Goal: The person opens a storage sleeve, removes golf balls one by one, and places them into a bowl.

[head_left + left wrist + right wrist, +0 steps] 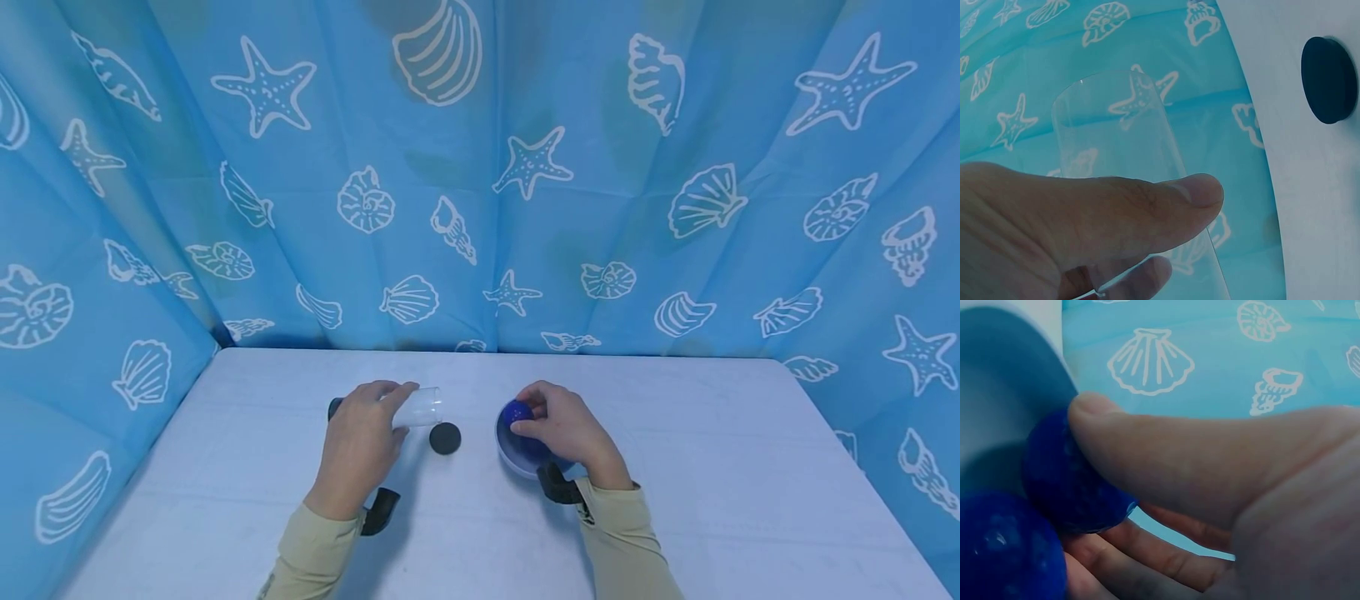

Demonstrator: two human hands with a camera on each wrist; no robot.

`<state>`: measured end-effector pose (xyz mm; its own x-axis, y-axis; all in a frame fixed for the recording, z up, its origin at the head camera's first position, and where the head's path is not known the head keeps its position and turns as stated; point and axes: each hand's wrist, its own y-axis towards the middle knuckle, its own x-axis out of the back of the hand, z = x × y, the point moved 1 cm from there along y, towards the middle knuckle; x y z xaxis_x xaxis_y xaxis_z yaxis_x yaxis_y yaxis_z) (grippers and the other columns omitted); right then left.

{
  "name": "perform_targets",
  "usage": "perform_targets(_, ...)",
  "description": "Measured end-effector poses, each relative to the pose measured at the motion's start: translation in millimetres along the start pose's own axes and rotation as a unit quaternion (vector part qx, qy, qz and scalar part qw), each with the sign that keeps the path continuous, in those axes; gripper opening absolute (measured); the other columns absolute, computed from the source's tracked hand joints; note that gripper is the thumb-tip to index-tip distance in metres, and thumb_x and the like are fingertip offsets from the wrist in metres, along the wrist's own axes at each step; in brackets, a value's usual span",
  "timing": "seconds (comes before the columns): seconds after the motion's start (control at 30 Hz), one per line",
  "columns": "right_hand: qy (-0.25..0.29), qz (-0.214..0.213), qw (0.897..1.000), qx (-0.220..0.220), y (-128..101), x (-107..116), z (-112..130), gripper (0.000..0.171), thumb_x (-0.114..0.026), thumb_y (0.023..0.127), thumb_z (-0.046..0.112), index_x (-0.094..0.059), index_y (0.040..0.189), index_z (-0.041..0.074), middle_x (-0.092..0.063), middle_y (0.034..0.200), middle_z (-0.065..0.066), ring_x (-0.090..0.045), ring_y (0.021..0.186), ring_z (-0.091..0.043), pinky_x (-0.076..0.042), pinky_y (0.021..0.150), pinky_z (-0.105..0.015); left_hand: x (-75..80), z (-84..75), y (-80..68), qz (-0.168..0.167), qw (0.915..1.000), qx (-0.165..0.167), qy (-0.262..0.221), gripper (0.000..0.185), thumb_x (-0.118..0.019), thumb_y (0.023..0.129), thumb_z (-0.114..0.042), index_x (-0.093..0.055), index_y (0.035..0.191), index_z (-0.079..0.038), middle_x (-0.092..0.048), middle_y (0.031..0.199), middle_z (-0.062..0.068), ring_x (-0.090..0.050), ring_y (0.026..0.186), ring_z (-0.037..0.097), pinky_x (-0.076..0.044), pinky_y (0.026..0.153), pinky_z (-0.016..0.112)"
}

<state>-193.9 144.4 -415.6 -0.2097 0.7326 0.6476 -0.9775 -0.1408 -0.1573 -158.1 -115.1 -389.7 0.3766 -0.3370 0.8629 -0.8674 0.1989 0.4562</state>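
My left hand (362,446) grips a clear plastic cylinder (423,407), tipped on its side with its rim pointing right. In the left wrist view the thumb lies across the cylinder's see-through wall (1116,137). A dark end (334,407) pokes out at the hand's left side. Between thumb and fingers, my right hand (566,425) pinches a blue ball (516,412) at the far rim of a pale bowl (517,468). The right wrist view shows that ball (1072,475) and a second blue ball (1007,550) lower in the bowl.
A round black lid (445,438) lies flat on the white table (712,500), between the two hands. Behind the table and along its sides hangs a blue curtain (465,150) with white shells and starfish. Black wrist mounts (381,512) stick out from both sleeves.
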Motion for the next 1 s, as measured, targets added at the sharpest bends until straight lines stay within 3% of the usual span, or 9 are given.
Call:
perform_targets(0.47,-0.061,0.009,0.998,-0.017,1.3,-5.2,2.9,0.039,-0.078,0.089,0.016,-0.064,0.124,0.006,-0.066,0.113,-0.011,-0.061,0.105,-0.025,-0.055,0.090,-0.046,-2.3,0.1,0.1,-0.003,1.0000,-0.007,0.000,0.059,-0.093,0.065,0.001,-0.073,0.120,-0.009,-0.071,0.112,0.017,-0.067,0.105,0.035,-0.055,0.093,0.050)
perform_targets(0.77,-0.091,0.018,0.996,-0.007,1.5,-5.0,2.2,0.036,-0.081,0.084,0.014,-0.068,0.116,0.003,-0.068,0.102,-0.009,-0.062,0.094,-0.023,-0.056,0.084,-0.043,-1.3,-0.7,0.6,-0.004,1.0000,-0.005,-0.004,0.059,-0.092,0.065,0.001,-0.074,0.119,-0.009,-0.071,0.111,0.017,-0.067,0.104,0.035,-0.056,0.092,0.050)
perform_targets(1.0,-0.091,0.013,0.996,-0.006,1.5,-5.8,0.6,0.039,-0.080,0.086,0.016,-0.066,0.120,0.003,-0.068,0.110,-0.010,-0.064,0.099,-0.023,-0.056,0.089,-0.044,-1.0,-0.4,-0.1,-0.001,1.0000,-0.001,0.001,0.059,-0.093,0.065,0.000,-0.073,0.120,-0.009,-0.071,0.112,0.017,-0.067,0.104,0.035,-0.056,0.092,0.050)
